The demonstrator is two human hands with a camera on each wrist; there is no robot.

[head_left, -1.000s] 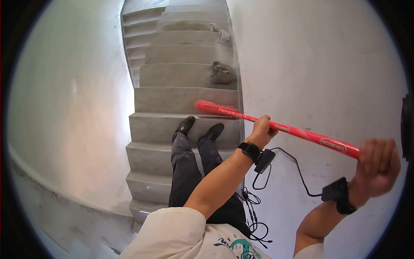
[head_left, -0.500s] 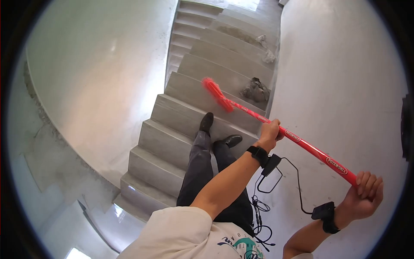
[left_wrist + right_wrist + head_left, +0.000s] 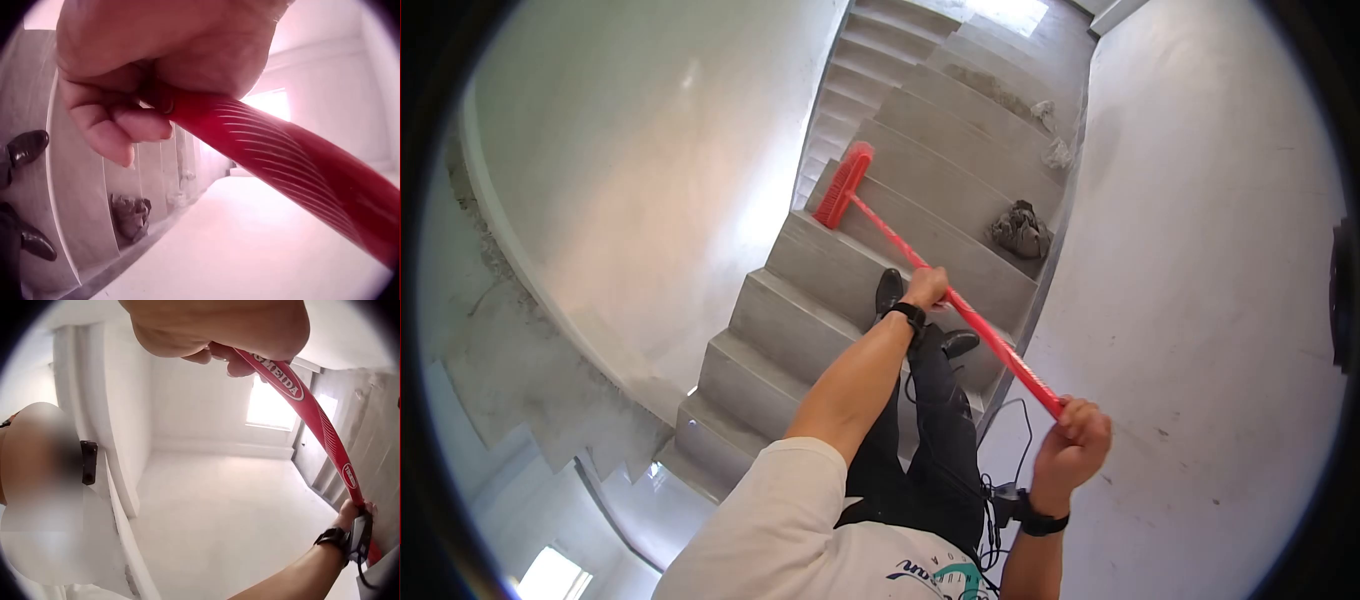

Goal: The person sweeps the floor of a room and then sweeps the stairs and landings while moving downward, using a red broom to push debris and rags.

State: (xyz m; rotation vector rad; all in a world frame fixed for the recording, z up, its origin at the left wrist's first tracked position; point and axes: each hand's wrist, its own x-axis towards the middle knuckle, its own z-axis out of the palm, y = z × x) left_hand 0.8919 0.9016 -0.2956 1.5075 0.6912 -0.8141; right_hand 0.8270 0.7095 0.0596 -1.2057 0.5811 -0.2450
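Observation:
A red broom (image 3: pixel 884 229) slants across the head view, its bristled head (image 3: pixel 843 188) at the left end of a concrete step. My left hand (image 3: pixel 927 287) grips the handle partway down, just above my shoes. In the left wrist view the fingers (image 3: pixel 103 140) of that hand curl round the red handle (image 3: pixel 275 156). Higher up, my right hand (image 3: pixel 1078 440) holds the handle near its top end. The right wrist view has this hand (image 3: pixel 219 328) wrapped over the handle, with the lettered shaft running down to my left hand.
Concrete stairs (image 3: pixel 940 135) climb ahead between a left wall (image 3: pixel 650 180) and a right wall (image 3: pixel 1200 250). A dark crumpled bag (image 3: pixel 1020 230) lies on a step at the right, with pale crumpled plastic (image 3: pixel 1057 153) farther up. Black cables (image 3: pixel 990 490) hang by my legs.
The broom head has swung from the right side of the step to its left end. Both hands have shifted left with the handle, and the view has turned.

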